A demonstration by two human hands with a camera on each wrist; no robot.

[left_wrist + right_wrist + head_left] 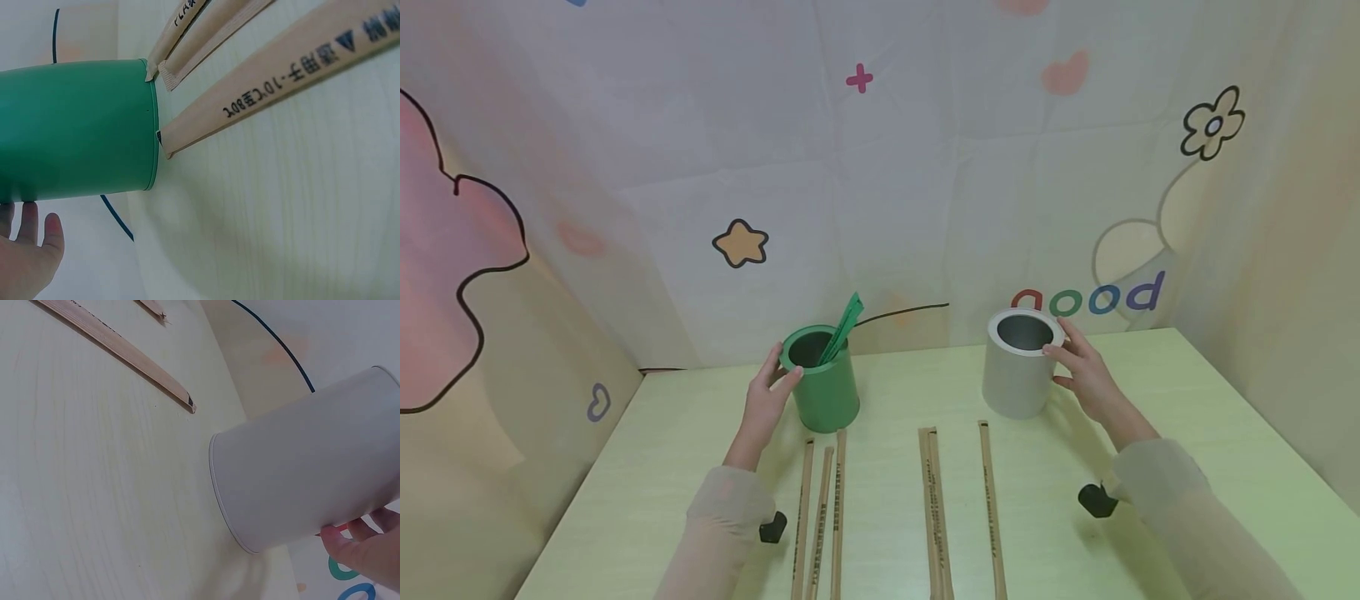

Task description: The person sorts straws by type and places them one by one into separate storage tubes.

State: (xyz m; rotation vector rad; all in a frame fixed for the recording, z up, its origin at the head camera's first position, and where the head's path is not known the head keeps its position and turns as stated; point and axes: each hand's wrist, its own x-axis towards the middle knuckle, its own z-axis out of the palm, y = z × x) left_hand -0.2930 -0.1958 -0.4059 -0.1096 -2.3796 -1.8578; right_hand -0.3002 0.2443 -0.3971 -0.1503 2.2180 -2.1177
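A green cylindrical container [827,396] stands upright on the table, with a crinkled green strip [844,327] leaning out of its top. My left hand [765,406] touches its left side near the rim, thumb to the front and fingers farther back. In the left wrist view, the fingers [29,222] rest against the green wall. To the right stands a white cylindrical container [1017,379], its dark interior showing no contents. My right hand [1086,375] touches that one's right side by the rim, fingers spread. Fingertips [331,537] meet its wall in the right wrist view.
Paper-wrapped straws, printed in black, lie lengthwise on the table: a left group [820,521], a middle pair [936,512] and a single one [992,508] at right. A printed cloth [895,208] hangs behind the table's back edge. A black piece [1097,500] sits at the right cuff.
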